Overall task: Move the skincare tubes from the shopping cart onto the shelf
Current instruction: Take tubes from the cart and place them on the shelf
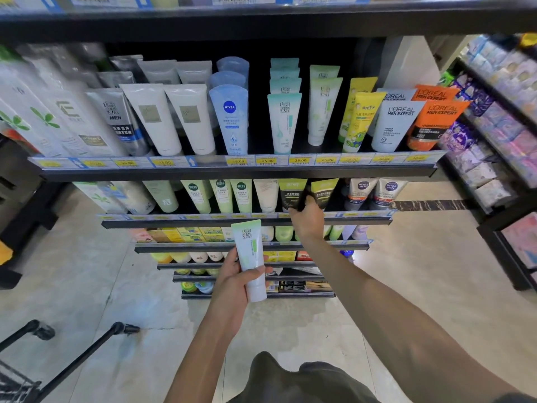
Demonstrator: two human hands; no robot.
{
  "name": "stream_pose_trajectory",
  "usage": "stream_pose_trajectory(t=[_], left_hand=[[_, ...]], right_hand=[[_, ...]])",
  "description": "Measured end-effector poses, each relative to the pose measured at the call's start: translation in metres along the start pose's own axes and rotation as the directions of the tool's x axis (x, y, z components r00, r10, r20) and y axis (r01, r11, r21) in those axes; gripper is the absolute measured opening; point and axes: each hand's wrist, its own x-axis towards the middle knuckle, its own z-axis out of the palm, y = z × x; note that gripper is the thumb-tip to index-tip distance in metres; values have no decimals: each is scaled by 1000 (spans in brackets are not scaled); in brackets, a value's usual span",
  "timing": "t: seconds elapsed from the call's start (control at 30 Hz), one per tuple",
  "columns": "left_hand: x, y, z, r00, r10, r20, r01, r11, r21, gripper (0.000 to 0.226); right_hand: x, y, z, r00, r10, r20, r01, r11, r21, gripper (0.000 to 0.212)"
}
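Note:
My left hand (236, 282) grips a white and pale green skincare tube (250, 257), held upright with its cap down, in front of the lower shelves. My right hand (308, 218) reaches to the second shelf (247, 222) and holds a black tube with a yellow-green top (293, 194) standing there, next to a matching tube (323, 191). The upper shelf (232, 171) carries rows of upright tubes, among them matching white and green ones (321, 112). Only the black frame and handle of the shopping cart (72, 362) show at the bottom left; its contents are out of view.
A second shelving unit (499, 135) with wrapped packs stands to the right across a narrow aisle. Lower shelves with small boxes and bottles (250, 266) step down below my hands. Pale tiled floor (87, 286) lies to the left. My dark shorts (302, 379) fill the bottom centre.

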Motion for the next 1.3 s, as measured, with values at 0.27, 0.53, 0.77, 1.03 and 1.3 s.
stream_pose_trajectory(t=[0.27,0.53,0.77,1.03,1.3], left_hand=[[4,21,32,994,73,86,-78,995,60,57],[27,56,90,961,226,157,-255,946,200,55],[41,88,147,885,432,175,-463,855,232,50],[72,121,199,814,568,120,-576,765,288,46],[97,137,225,727,686,43,-628,638,446,45]], right_hand=[[-37,0,-82,939,-265,-217,255,964,-71,28],[7,-14,-183,649,-688,-325,507,710,-489,24],[32,-10,-205,699,-691,-183,477,641,-601,29],[37,-6,-204,726,-661,-190,474,681,-559,27],[40,0,-201,706,-676,-212,505,690,-519,24]])
